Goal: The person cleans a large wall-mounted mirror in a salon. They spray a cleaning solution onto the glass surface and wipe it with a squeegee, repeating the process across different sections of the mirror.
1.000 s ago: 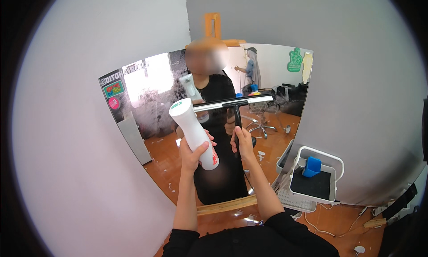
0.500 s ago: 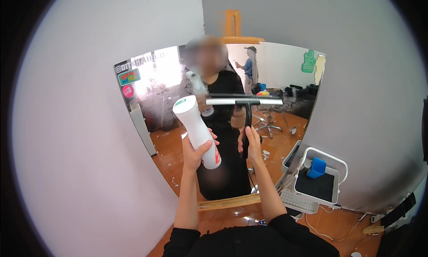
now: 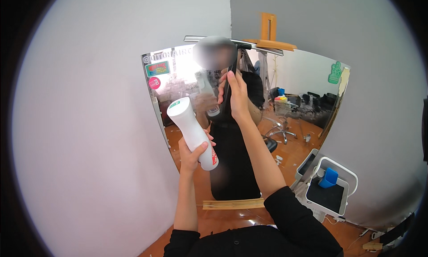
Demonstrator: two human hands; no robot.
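My left hand [image 3: 191,155] is wrapped round a white bottle [image 3: 195,131] with a narrowed waist. The bottle tilts up to the left, showing a round end with a green mark and a red label low down. Raised higher, my right hand [image 3: 237,95] grips the black handle of a squeegee [image 3: 200,40]. The squeegee's long silver bar lies slanted across the upper edge of a large mirror [image 3: 307,74]. Whether its blade touches the glass I cannot tell. Greyish wet smears and stickers show on the mirror, along with a reflection of my body and both held things.
A wooden easel [image 3: 268,30] rises behind the mirror, and a wooden ledge [image 3: 232,204] runs beneath it. To the right stands a white trolley [image 3: 347,199] with a blue container [image 3: 328,178]. Walls meet in a corner behind; cables lie on the brown floor at lower right.
My right hand has lifted the squeegee from mid-mirror to the top edge, and its bar now slants. My left hand keeps the bottle in nearly the same place. The view has shifted a little left.
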